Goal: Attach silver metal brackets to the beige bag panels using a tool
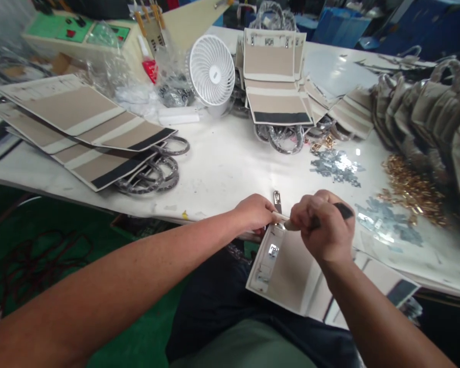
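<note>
A beige and white bag panel (287,273) rests on my lap at the table's front edge, with small silver fittings on its white strip. My left hand (255,212) pinches the panel's top corner, fingers closed, beside a small metal clasp (277,200). My right hand (324,225) is closed round a dark-handled tool (343,209) whose tip points at that same corner. The two hands almost touch.
On the white table (222,168) lie stacked bag panels (88,128) at left with ring handles (153,174), a white fan (211,70), more panels (276,87) behind, silver plates (335,166), gold fittings (414,189) and finished bags (429,117) at right.
</note>
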The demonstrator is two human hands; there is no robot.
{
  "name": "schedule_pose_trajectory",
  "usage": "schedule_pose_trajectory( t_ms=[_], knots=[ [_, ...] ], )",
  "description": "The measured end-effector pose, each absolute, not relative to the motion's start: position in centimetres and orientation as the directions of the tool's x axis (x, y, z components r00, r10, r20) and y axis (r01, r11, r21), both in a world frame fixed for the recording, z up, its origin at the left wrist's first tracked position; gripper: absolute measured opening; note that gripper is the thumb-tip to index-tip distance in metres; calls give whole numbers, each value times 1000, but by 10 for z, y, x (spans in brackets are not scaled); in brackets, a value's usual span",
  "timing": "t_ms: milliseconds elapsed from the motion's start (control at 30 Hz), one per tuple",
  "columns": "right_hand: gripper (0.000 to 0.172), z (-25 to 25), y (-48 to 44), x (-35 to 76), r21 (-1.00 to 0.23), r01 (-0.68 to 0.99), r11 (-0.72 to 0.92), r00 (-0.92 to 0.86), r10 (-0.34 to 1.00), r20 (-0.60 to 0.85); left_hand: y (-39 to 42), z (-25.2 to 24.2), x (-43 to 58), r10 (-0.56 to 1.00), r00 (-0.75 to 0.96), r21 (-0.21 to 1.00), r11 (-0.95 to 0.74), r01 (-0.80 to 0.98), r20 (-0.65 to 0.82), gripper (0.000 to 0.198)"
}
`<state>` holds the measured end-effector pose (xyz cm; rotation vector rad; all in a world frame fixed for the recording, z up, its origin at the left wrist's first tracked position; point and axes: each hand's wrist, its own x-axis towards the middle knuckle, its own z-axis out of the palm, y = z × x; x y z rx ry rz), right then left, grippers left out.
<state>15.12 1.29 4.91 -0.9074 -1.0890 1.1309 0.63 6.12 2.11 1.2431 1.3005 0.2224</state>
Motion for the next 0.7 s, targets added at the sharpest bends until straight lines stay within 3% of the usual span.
schedule_pose_trajectory(
  t_ms=[67,200,433,533,700],
  knots=[
    [37,55,17,147,-956,-197,219,49,976,213,61,23,3,715,391,799,402,448,-579,10],
    [38,61,22,135,-981,34,190,-34,981,188,65,17,0,696,476,836,371,404,-538,10],
    [37,53,20,136,-957,214,195,-128,977,171,72,2,5,736,435,823,293,486,-519,8],
    [36,47,14,141,-960,192,206,-98,977,190,67,10,2,735,436,836,331,439,-520,10],
    [35,48,11,148,-966,-115,231,-36,971,237,59,17,0,797,359,852,340,398,-486,16]
  ],
)
